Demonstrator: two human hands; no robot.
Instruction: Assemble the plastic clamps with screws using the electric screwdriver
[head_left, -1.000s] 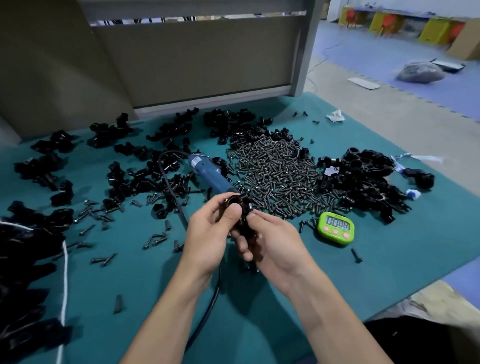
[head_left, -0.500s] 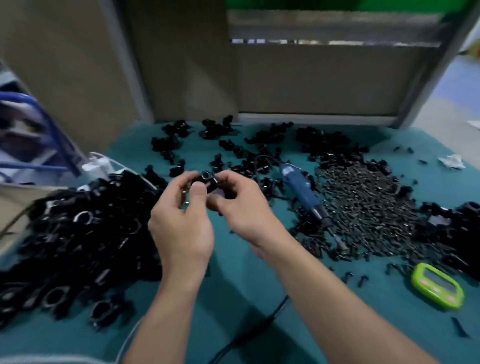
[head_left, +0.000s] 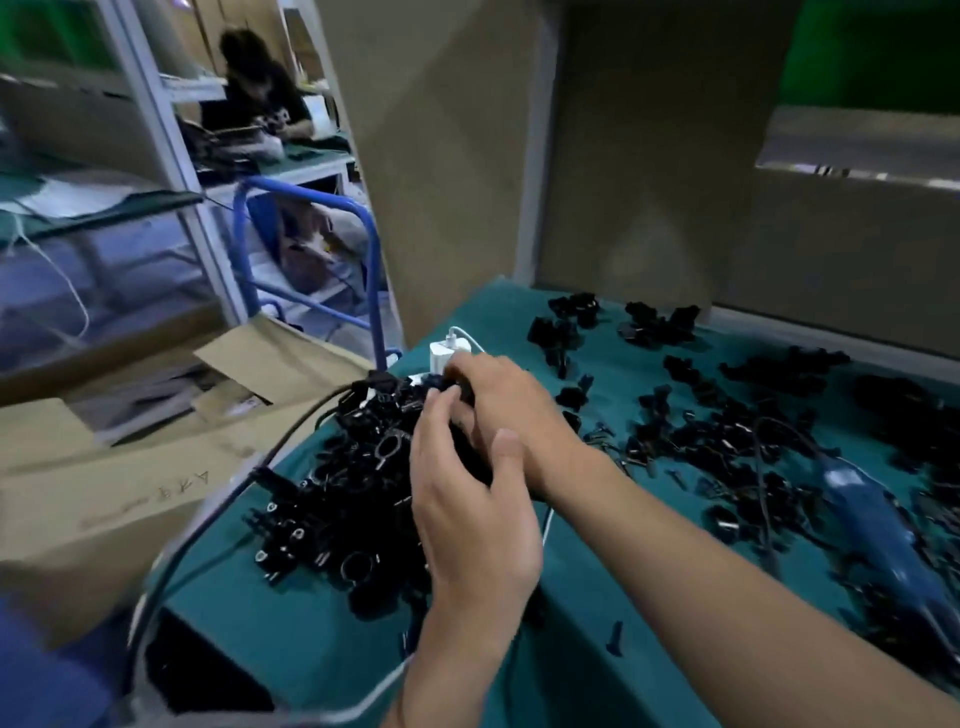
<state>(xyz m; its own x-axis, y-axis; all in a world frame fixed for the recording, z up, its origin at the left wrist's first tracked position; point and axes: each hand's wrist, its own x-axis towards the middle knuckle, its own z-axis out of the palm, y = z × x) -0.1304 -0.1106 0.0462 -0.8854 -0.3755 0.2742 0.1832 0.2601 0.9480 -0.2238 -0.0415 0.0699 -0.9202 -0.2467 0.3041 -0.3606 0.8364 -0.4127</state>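
Observation:
Both hands meet above a heap of black plastic clamps (head_left: 353, 493) at the left end of the teal table (head_left: 597, 587). My left hand (head_left: 467, 509) and my right hand (head_left: 504, 410) pinch one small black clamp (head_left: 467, 454) between them; most of it is hidden by fingers and blur. The blue electric screwdriver (head_left: 878, 525) lies untouched on the table to the right, its black cord looping upward. Loose black clamp parts (head_left: 763, 431) are scattered between hands and screwdriver. A single dark screw (head_left: 614, 636) lies near my right forearm.
A white plug adapter (head_left: 441, 356) with a white cable sits at the table's far left corner. A black cable (head_left: 234, 499) hangs off the left edge. Left of the table: cardboard boxes (head_left: 130, 467), a blue metal frame (head_left: 311, 208), shelving, and another person (head_left: 260, 98) working.
My head and both hands have swung left, carrying the clamp from near the screw pile over to the heap of clamps at the table's left end. The screwdriver stayed put.

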